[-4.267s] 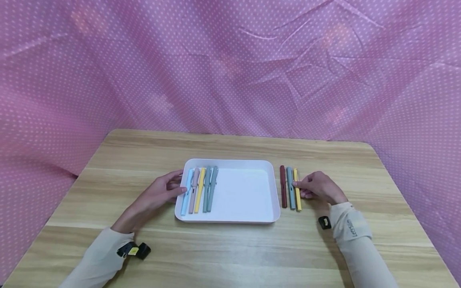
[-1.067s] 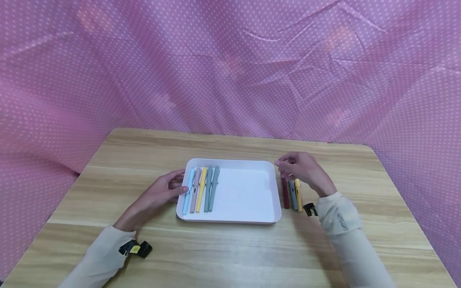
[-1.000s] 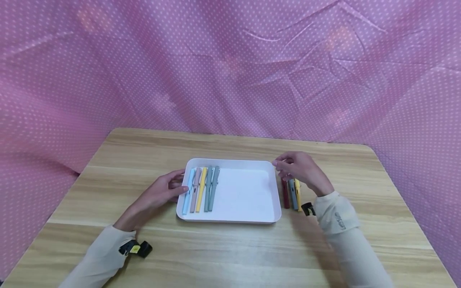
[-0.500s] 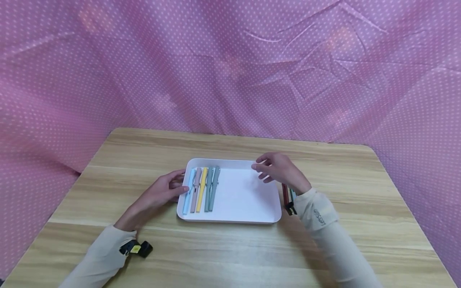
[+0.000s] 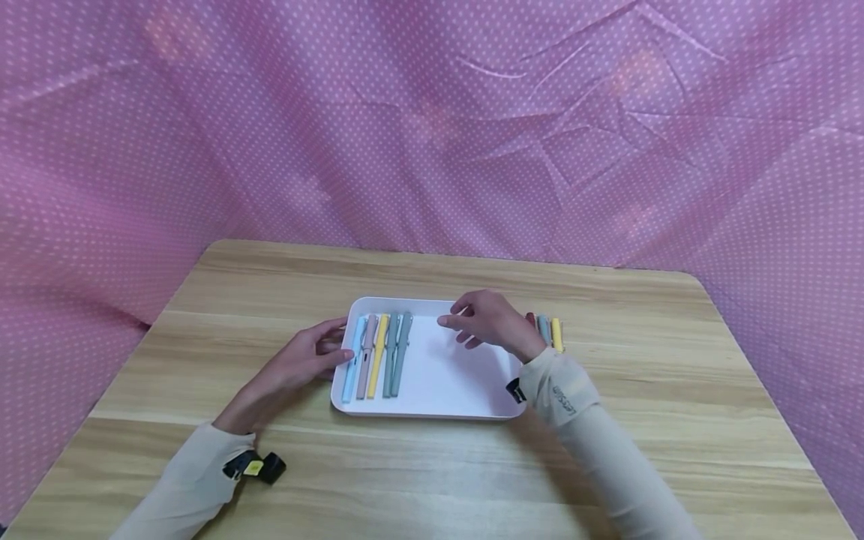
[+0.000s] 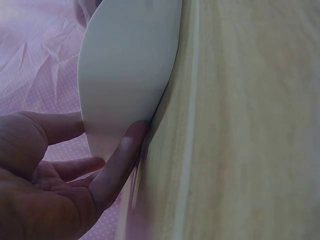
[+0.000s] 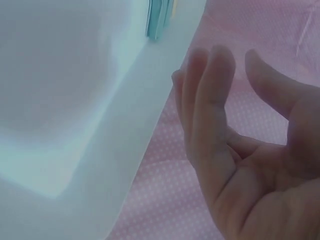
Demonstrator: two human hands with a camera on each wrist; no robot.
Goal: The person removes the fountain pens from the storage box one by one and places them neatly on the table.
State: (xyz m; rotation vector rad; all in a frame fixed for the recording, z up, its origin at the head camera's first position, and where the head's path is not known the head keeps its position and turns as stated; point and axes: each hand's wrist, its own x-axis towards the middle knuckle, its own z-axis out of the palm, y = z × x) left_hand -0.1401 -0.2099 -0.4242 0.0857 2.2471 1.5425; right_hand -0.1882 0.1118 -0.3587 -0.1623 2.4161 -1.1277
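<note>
Compared with half a second ago, we see the right hand farther left, over the right part of the tray, while the left hand stays at the tray's left edge. The right hand holds nothing, and we see a wide gap between its thumb and fingers. The left hand pinches the tray's left wall, thumb over the top and fingers outside.

Inside the tray, along its left side, we see five pens in a row: a light blue pen, a purple-gray pen, a yellow pen and two green pens. Just right of the tray, on the table, lie a dark red pen, a gray-blue pen and a second yellow pen. The right arm hides their lower parts from us.

We think the right hand could dip too low, hit the end green pen, which leans a bit, and mess up the row. If the left hand tugs, the tray could slide and make its pens roll. A low swing of the right sleeve could scatter the pens right of the tray. The black wrist camera could bump the tray's right edge; we cannot tell if they touch.
</note>
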